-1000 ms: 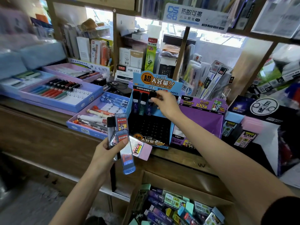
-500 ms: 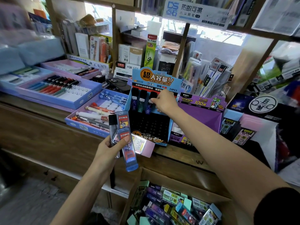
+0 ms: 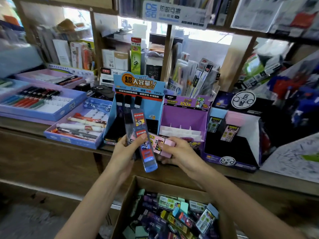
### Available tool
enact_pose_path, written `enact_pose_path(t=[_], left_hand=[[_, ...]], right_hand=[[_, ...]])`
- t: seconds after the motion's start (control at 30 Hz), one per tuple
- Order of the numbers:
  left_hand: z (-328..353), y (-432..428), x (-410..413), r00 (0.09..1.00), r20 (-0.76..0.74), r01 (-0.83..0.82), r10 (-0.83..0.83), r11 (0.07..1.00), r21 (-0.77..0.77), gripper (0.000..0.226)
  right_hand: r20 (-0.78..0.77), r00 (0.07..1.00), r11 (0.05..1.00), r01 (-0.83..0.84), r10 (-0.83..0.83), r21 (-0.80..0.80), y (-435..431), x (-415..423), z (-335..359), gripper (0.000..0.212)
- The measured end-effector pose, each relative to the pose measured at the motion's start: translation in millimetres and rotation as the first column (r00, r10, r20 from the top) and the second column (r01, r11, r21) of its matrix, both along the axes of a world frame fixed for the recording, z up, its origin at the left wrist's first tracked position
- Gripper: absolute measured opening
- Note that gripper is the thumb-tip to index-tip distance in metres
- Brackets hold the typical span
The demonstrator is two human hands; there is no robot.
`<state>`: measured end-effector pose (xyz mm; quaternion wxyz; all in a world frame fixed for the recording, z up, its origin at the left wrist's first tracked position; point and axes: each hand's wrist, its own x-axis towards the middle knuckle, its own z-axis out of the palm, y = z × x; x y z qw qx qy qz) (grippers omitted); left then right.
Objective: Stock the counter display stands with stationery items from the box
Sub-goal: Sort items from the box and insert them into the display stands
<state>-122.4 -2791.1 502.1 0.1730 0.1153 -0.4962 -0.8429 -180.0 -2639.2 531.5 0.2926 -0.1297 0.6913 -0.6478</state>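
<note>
Here, the left hand [image 3: 124, 153] clamps a fan of slim blue and grey lead cases [image 3: 144, 145]; the right hand [image 3: 179, 153] pinches a pink-capped case [image 3: 165, 145]. The blue cardboard stand [image 3: 138, 94] reads "24PCS".

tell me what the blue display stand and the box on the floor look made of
Blue display stand: glossy printed card, judging by its folded side panels and flat die-cut header. Box: plain brown corrugated cardboard, matte, with raw-edged flaps standing open.

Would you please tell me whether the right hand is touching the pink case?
Touching: the head view shows the right hand fingers wrapped around the pink case.
</note>
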Motion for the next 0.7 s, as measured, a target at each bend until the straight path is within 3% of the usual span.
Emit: enact_pose_path(t=[0.1,0.23,0.33,0.4,0.53,0.7], left_hand=[[-0.1,19.5,-9.4,1.0,0.007,0.012,-0.012,1.0,0.019,0.017],[1.2,34.4,-14.9,0.999,-0.003,-0.043,0.044,0.997,0.06,0.014],[5.3,42.5,-18.7,0.996,-0.021,-0.085,0.087,0.993,0.086,0.016],[7.3,48.4,-21.2,0.996,-0.029,-0.088,0.09,0.994,0.065,0.014],[12.1,57.2,-24.4,0.999,-0.029,-0.044,0.044,0.999,0.008,0.016],[13.2,61.9,-25.6,0.999,-0.027,-0.032,0.032,0.999,0.004,0.013]], right_hand=[[-0.037,0.989,0.989,0.144,-0.145,-0.027,17.8,-5.0,1.8,0.016],[-0.186,0.928,0.94,0.338,-0.323,0.055,40.5,-5.3,2.0,0.028],[-0.026,0.978,0.975,0.21,-0.208,0.075,46.6,5.9,-5.3,0.031],[0.152,0.984,0.995,0.099,-0.096,-0.014,44.7,11.0,-10.0,0.038],[0.301,0.953,0.966,0.096,-0.019,-0.242,40.8,10.9,-11.8,0.016],[0.067,0.977,0.965,0.212,-0.204,-0.153,42.5,9.5,-12.2,0.011]])
